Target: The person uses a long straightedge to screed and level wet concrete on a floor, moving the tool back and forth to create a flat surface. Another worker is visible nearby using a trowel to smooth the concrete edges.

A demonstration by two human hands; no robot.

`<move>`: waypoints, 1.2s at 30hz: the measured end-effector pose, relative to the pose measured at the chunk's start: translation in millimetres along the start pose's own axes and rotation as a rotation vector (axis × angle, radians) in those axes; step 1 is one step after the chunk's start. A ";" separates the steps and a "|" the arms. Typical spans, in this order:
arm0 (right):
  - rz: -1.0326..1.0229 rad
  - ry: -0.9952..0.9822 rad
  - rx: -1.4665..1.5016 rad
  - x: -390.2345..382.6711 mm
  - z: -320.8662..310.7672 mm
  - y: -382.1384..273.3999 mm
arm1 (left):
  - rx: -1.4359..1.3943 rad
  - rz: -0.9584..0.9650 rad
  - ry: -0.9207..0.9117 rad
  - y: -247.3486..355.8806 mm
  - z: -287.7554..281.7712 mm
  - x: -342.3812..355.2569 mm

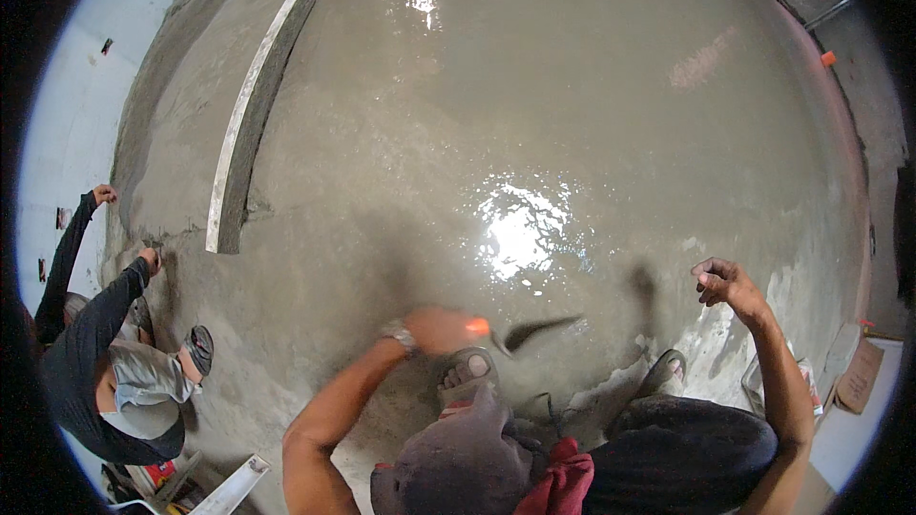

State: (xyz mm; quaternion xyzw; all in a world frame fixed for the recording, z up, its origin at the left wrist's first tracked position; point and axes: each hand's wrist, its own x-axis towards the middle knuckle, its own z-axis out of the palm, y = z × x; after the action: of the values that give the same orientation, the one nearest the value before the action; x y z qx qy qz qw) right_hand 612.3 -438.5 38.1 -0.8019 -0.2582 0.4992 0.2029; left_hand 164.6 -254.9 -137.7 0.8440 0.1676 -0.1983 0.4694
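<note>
Low over the wet grey cement floor (611, 191), my left hand (441, 330) is closed around the orange handle end of a trowel (540, 332). Motion smears the hand and the trowel; the dark, narrow blade points right, close to the floor surface. A band circles my left wrist. Out to the right, my right hand (727, 286) hovers above the floor with its fingers loosely curled and apart, and nothing shows in it. My sandalled feet (468, 372) rest at the near edge of the wet cement, below my bent knees.
A long straightedge bar (256, 100) lies across the floor at the left. Beyond it, a co-worker (114, 353) in dark sleeves crouches by the white wall (72, 124). A red cloth (558, 482) hangs between my knees. Cardboard (859, 377) leans at the right.
</note>
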 end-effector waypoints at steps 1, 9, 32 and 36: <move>0.003 0.008 0.015 0.1 -1.0 2.9 | -0.101 0.050 0.125 -29.6 0.7 -11.0; -0.012 0.002 0.004 4.0 0.5 -0.5 | -0.206 -0.665 0.588 -136.6 -135.4 -132.0; 0.031 0.042 0.013 -5.3 -4.6 13.7 | -0.096 -0.319 0.455 -107.0 -119.1 -17.3; 0.007 0.037 0.024 0.5 -9.4 17.8 | -0.183 -0.527 0.911 -131.2 -161.3 -88.5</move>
State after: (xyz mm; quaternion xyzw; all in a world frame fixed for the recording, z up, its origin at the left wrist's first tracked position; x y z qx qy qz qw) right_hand 624.8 -452.8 31.3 -0.8093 -0.2458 0.4881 0.2153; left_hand 55.2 -58.9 -111.8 0.7293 0.5775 0.0926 0.3550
